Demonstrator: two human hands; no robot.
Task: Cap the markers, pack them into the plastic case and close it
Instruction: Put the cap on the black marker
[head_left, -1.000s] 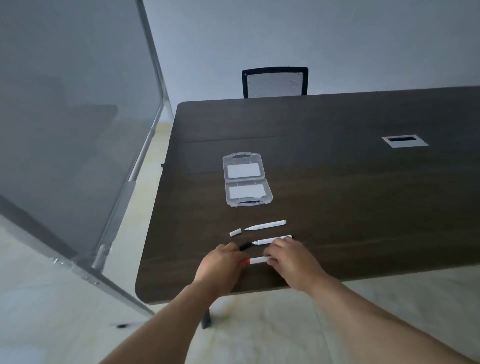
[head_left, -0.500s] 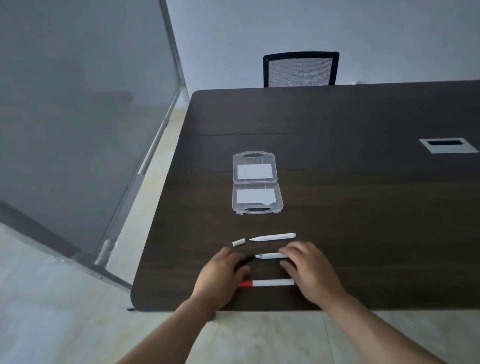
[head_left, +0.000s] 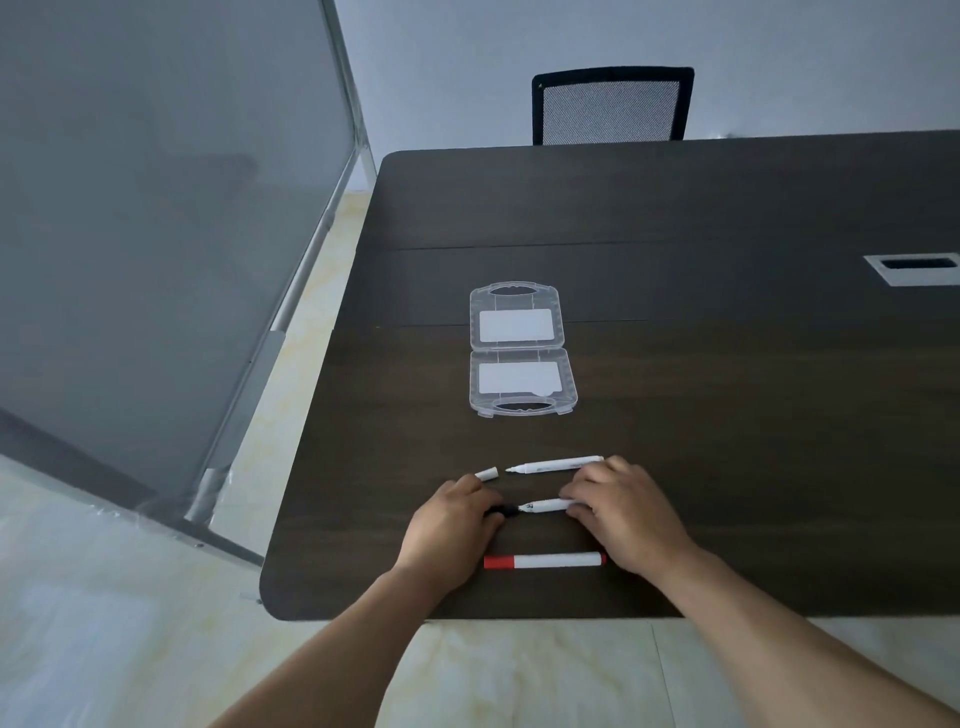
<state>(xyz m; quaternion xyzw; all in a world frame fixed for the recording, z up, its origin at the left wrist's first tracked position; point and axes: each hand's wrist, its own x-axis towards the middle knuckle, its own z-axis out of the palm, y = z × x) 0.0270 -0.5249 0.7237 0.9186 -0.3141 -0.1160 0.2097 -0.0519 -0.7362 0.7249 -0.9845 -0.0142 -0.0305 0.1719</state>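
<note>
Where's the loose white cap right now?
The white cap lies on the table, just beyond the left hand, left of the farthest marker's bare tip.

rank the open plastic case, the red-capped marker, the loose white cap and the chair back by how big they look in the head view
1. chair back, though it stands farthest away
2. plastic case
3. red-capped marker
4. loose white cap, plainly the smallest

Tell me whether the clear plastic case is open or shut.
Open: the clear plastic case lies spread flat on the dark table, both halves up.
</note>
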